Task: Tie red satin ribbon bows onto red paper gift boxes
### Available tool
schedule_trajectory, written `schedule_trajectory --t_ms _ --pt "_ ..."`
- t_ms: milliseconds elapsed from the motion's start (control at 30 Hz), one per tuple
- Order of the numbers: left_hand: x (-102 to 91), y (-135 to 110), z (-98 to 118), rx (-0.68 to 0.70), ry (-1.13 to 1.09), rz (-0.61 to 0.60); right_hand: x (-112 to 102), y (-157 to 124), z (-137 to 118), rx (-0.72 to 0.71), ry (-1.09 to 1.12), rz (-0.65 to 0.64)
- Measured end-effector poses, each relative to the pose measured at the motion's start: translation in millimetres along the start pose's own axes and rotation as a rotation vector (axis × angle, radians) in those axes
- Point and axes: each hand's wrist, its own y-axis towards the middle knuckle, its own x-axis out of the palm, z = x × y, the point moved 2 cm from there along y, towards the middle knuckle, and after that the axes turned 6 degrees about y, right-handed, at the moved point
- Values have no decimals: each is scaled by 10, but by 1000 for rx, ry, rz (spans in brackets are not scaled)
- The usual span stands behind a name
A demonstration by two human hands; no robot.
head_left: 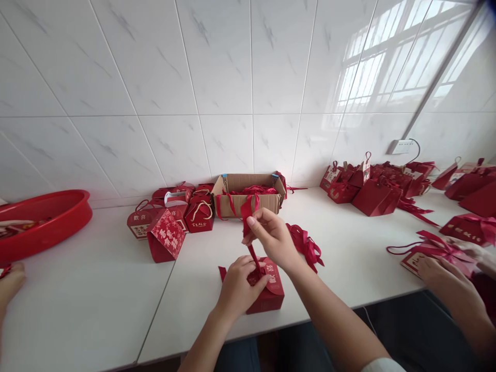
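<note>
A small red gift box (pixel 273 289) with pale lettering sits near the table's front edge. My left hand (pixel 239 284) rests over its left side, with the fingers and thumb curled on the top around the base of a ribbon. Above the box, my right hand (pixel 273 237) pinches the red ribbon (pixel 248 214) between thumb and fingers and holds it raised. The ribbon runs down, pulled fairly straight, to the box top under my left hand. A ribbon tail sticks out left of the box. Just to the right lies a bundle of red ribbons (pixel 308 245).
A cardboard box (pixel 248 207) with ribbons over its rim stands at the wall. Several red gift boxes (pixel 166 235) stand left of it, more (pixel 375 196) at right. A red basin (pixel 46 225) is far left. Another person's hands (pixel 449 279) handle a ribboned box at right; another hand (pixel 11 284) shows left.
</note>
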Motion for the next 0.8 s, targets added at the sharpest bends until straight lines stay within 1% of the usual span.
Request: schedule_trajectory --t_ms 100,167,200,267,333,400,500,600,700,800 --pt "42 -21 -26 -45 -7 13 83 6 40 0 39 -36" --pt "58 -33 -54 -67 -33 20 40 -11 59 -14 41 -37" --pt "64 -38 -68 -77 -47 20 -19 -28 65 -23 37 -17" --pt "75 -47 -94 -99 -72 17 -202 -81 70 -37 34 74" --pt "84 -51 -112 -118 -93 26 -430 -159 66 -35 61 197" --pt "92 -51 -120 -125 -109 34 -648 -249 59 -19 131 299" --pt "94 -44 -113 -115 -108 20 -915 -385 76 15 225 406" --pt "80 -38 -101 -107 -86 -7 -1135 -516 167 45 285 500" --pt "63 -40 -97 -100 -83 -19 -1333 -653 325 53 335 585" --pt "73 -52 -117 -95 -104 -29 -1469 -778 487 63 360 643"
